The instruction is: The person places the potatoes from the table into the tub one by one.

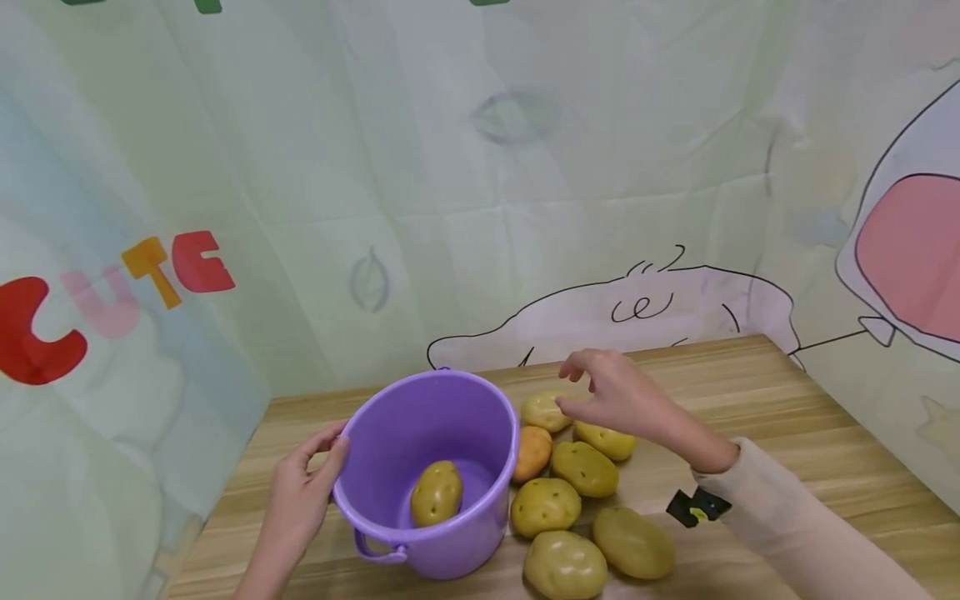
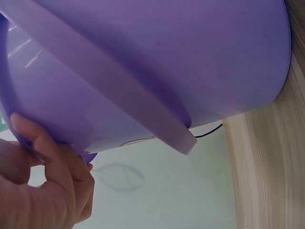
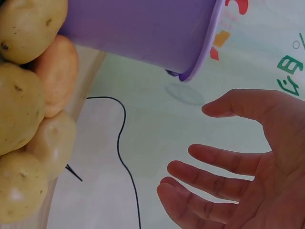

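Left hand (image 1: 298, 492) grips the purple bucket (image 1: 468, 546), likely steadying it; potatoes (image 1: 585, 469) lie below the right hand (image 1: 618, 392), fingers (image 3: 224, 159) spread, empty.

Pale green printed cloth (image 1: 420, 167) hangs across the upper frame, 4 coloured letters (image 1: 153, 260) at left, behind a wood-grain tabletop (image 1: 727, 387) at the bottom

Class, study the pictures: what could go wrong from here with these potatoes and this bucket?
The empty right hand hovers near crowded, rounded potatoes; grasping one might set its neighbours rolling. The left hand holds the purple bucket at one side only, so a knock could tip it.
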A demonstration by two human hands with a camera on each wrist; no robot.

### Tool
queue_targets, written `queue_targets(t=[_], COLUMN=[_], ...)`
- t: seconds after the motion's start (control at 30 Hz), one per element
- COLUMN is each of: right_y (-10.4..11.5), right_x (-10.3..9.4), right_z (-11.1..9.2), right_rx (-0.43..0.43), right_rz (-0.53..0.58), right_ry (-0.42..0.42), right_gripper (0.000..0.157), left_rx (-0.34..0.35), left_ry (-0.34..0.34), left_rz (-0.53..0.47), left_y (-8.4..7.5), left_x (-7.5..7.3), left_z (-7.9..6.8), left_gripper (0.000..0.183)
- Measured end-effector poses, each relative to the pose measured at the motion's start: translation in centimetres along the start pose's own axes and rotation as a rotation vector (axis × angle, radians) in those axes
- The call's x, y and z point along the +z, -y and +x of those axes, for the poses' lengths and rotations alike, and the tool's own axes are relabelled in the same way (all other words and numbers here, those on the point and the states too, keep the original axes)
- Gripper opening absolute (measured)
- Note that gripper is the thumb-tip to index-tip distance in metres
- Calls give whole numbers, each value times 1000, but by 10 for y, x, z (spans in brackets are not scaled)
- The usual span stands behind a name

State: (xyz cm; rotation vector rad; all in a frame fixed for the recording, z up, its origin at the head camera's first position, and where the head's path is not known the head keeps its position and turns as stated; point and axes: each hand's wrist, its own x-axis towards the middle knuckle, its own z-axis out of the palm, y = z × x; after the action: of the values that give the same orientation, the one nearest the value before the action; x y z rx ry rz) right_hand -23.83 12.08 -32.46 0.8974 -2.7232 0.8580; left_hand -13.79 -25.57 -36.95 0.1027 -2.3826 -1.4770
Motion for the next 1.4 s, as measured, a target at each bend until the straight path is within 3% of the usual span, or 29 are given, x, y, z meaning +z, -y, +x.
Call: queue_targets(t=[0.27, 0.53, 0.93, 1.17, 1.4], right_y=[-20, -35, -58, -73, -82], right_x=[1, 6, 23, 36, 44], right_z=[-2, -3, -4, -3, -6], right_rx=[8, 36, 103, 173, 182], right_rz=[-41, -73, -106, -91, -52], right_ry=[10, 33, 69, 145, 185], right_gripper=[30, 41, 49, 59, 63], left_rx=[-7, -5, 3, 2, 10], left_ry=[7, 10, 7, -2, -5], left_rz=[-9, -20, -32, -28, -24], left_y=[0, 0, 0, 0, 1], left_x=[1, 1, 1, 1, 0], left_z=[0, 1, 0, -1, -1], left_gripper=[40, 39, 39, 38, 38])
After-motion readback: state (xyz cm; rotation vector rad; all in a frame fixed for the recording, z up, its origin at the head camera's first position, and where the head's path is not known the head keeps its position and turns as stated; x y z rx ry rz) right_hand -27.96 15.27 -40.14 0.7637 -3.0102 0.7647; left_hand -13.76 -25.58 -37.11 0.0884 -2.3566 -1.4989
